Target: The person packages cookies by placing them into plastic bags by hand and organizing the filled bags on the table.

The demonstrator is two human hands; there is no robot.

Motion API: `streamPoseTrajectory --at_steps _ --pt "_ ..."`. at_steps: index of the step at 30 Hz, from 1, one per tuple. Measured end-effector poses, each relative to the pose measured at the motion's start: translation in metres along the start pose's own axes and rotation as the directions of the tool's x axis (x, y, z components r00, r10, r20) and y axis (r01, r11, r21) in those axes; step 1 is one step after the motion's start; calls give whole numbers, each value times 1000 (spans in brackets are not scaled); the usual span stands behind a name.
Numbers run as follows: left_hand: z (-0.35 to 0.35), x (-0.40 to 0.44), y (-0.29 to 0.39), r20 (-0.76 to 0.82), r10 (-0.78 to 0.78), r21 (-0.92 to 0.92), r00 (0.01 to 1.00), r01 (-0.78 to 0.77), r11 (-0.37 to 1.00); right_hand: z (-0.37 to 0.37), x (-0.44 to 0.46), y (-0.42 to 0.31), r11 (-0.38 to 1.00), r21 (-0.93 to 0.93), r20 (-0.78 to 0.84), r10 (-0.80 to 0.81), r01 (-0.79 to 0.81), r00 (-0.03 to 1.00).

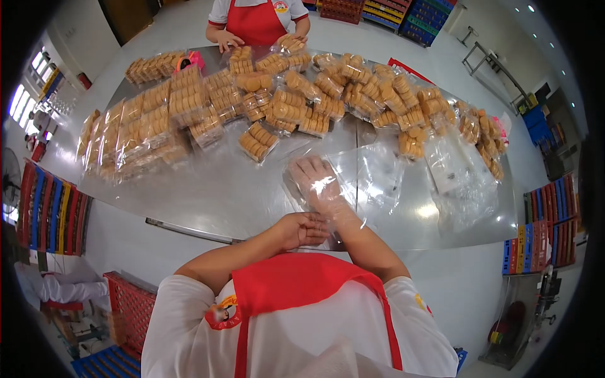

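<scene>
My right hand (315, 179) lies over the steel table (220, 183) with fingers stretched out, inside a clear plastic bag (350, 211) that reaches back to the wrist. Close to the table's near edge, my left hand (305, 230) rests beside the right wrist. Its fingers are loosely bent and apart, and no object shows in them; whether they touch the bag's edge I cannot tell. Beyond my right hand is a clear pack of round biscuits (258, 142). More clear bags (384, 173) lie flat to the right of that hand.
Many biscuit packs (290, 104) are heaped across the far side, with stacked rows (145, 123) at left. Loose plastic bags (457, 164) lie at right. Opposite, a person in a red apron (257, 24) has hands at the packs. Coloured crates (53, 205) stand around the room.
</scene>
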State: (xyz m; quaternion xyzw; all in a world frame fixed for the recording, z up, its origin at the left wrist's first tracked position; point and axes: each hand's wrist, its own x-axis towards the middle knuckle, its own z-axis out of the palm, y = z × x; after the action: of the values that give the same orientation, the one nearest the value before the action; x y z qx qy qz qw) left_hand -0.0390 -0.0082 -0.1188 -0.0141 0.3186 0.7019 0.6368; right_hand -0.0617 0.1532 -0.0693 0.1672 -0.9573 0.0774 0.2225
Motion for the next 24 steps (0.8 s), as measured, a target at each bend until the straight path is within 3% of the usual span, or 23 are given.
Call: streamPoseTrajectory --at_steps 3,6,9,12,15,21,24 --pt "3 4 -6 -163 30 57 986 -21 998 8 1 -2 1000 -15 6 -11 11 1000" --pt "16 3 -3 -221 13 114 975 12 993 11 4 -4 999 -49 -13 -12 11 1000" --pt "12 6 -2 -179 2 -124 984 -25 992 12 7 -8 998 -65 -12 14 -14 1000" --pt "17 1 -4 -161 94 -111 982 -113 987 17 14 -12 998 -1 0 70 -70 998" --pt "27 -6 1 -217 135 -44 967 -148 988 20 17 -15 997 -18 -18 69 -70 997" --pt "16 -13 -2 -344 111 133 932 -69 989 9 16 -15 999 -22 -40 48 -49 998" --pt "10 -10 -3 -299 95 199 950 -35 979 9 18 -15 998 -47 -55 39 -41 998"
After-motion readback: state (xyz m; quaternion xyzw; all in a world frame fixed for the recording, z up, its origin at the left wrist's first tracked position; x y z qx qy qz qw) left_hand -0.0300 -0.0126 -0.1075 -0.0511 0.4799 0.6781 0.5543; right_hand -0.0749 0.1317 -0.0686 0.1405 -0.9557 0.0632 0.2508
